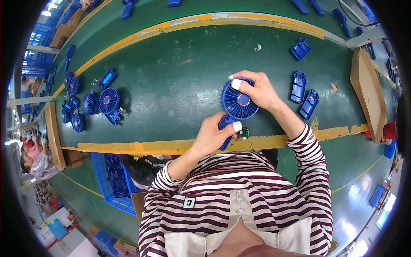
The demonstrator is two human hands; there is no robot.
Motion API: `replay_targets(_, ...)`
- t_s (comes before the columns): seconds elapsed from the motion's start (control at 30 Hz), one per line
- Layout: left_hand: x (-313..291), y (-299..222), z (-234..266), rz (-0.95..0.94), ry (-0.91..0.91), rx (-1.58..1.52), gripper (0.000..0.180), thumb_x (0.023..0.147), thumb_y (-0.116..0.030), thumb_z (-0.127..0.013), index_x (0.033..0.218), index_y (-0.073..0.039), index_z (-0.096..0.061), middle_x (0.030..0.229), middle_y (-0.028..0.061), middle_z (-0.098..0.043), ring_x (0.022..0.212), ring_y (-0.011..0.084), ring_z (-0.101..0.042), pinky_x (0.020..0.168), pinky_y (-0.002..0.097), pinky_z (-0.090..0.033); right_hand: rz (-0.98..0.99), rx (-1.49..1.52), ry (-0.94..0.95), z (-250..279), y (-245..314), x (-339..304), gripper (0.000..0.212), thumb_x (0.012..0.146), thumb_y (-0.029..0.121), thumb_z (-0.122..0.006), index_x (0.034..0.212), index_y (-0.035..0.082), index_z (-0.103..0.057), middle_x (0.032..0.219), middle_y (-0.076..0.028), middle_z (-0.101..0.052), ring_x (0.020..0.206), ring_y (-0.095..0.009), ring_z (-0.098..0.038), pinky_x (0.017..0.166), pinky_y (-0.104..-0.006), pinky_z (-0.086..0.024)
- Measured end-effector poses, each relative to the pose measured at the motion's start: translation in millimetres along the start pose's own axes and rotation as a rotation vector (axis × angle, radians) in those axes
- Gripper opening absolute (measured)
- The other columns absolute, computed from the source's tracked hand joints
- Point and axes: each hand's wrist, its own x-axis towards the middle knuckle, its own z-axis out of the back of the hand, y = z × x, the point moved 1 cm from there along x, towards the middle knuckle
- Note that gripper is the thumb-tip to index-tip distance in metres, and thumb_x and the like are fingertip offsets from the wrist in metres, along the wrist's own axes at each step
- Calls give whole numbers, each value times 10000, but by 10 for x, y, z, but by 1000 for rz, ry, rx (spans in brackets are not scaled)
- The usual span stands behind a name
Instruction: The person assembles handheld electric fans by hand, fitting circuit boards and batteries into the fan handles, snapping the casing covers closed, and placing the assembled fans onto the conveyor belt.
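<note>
A blue handheld fan with a round slotted head and an orange ring at its centre is held over the near part of the green workbench. My right hand grips the rim of its head, thumb on the front. Lower down, my left hand is closed round the handle. A small green circuit board sticks out beside the handle, next to my left thumb. White coverings wrap the tips of some of my fingers.
Several blue fan heads with loose parts lie at the left. Three blue handle shells rest at the right. Cardboard trays stand at the bench ends. A blue crate sits below the bench's near edge. More fans lie beyond the yellow strip.
</note>
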Motion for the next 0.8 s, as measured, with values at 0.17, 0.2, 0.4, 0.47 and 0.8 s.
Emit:
replay_targets(0.17, -22, -41, -23, 57, -68, -137, 207, 883, -148, -548, 982, 34, -540, 730, 68, -610, 592, 113, -587, 548, 248, -498, -46, 54, 23, -16, 58, 31, 307, 840, 225, -557, 1020, -20, -603, 888, -51, -625, 838, -101, -553, 746, -246, -448)
replay_targets(0.2, -26, -57, -11, 87, -67, -238, 201, 882, -145, -550, 977, 32, -542, 736, 79, -611, 588, 124, -588, 540, 258, -502, 11, 190, -49, -12, -8, 20, 325, 844, 213, -550, 1071, -18, -576, 938, -68, -620, 877, -118, -550, 763, -256, -449)
replay_targets(0.4, 46, -218, 230, 116, -175, -616, 258, 866, -238, -551, 922, 14, -563, 712, 112, -595, 544, 179, -588, 481, 290, -520, 662, -491, -365, -25, -90, -413, 328, 640, 71, -645, 948, 2, -554, 1081, -173, -528, 977, -362, -517, 820, -417, -439)
replay_targets(0.47, 67, -144, 237, 121, -130, -693, 201, 879, -198, -546, 933, -5, -561, 715, 123, -609, 544, 194, -599, 498, 303, -525, 756, -581, -293, -184, -44, -539, 327, 605, 83, -657, 912, 22, -563, 1089, -167, -526, 960, -331, -531, 774, -413, -436)
replay_targets(0.8, 102, -53, -3, 369, -109, -568, 141, 842, -119, -535, 878, 17, -528, 695, 119, -595, 553, 212, -616, 484, 305, -529, 836, -585, -162, -329, 208, -475, 208, 575, 55, -642, 771, 27, -579, 945, -90, -569, 888, -248, -551, 864, -449, -394)
